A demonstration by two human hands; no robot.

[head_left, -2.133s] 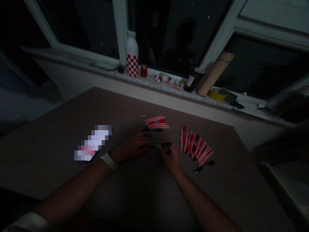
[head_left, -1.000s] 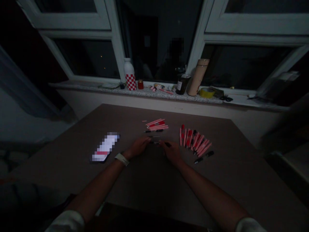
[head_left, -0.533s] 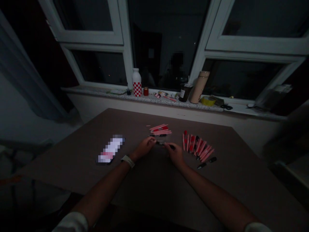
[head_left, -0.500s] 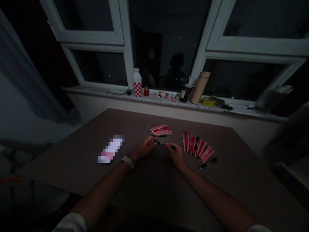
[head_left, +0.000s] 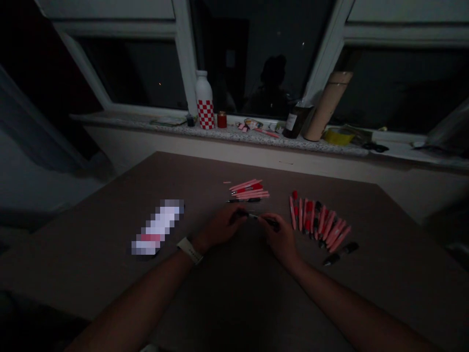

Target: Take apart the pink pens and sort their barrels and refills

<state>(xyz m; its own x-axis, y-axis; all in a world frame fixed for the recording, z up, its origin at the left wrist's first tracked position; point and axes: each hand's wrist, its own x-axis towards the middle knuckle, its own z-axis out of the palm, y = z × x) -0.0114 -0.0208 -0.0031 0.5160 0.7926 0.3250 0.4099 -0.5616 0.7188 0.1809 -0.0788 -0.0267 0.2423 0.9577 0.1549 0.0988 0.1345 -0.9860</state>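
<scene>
My left hand (head_left: pixel 222 226), a pale band at its wrist, has its fingers closed round the dark left part of a black pen (head_left: pixel 252 215). From the other side my right hand (head_left: pixel 281 240) pinches the pen's black right part. The pen lies level between both hands, just over the table; a lighter stretch shows between the fingertips. In the dim light I cannot tell whether it is in one piece. Beyond the hands lies another black pen (head_left: pixel 249 200), beside a small group of pink and red pens (head_left: pixel 251 188).
Right of my hands, many pink, red and black pens (head_left: pixel 318 222) lie fanned out, with a black pen (head_left: pixel 340 254) nearer me. A lit phone (head_left: pixel 157 230) lies left. The windowsill (head_left: pixel 252 138) holds a checked bottle (head_left: pixel 205 102), a small jar (head_left: pixel 222 120), a tan flask (head_left: pixel 327 107) and yellow tape (head_left: pixel 337 137).
My view has tipped down and come closer to the table. Both hands stay together at the pen, with the fingers shifted slightly around it. The other pens and phone have not moved.
</scene>
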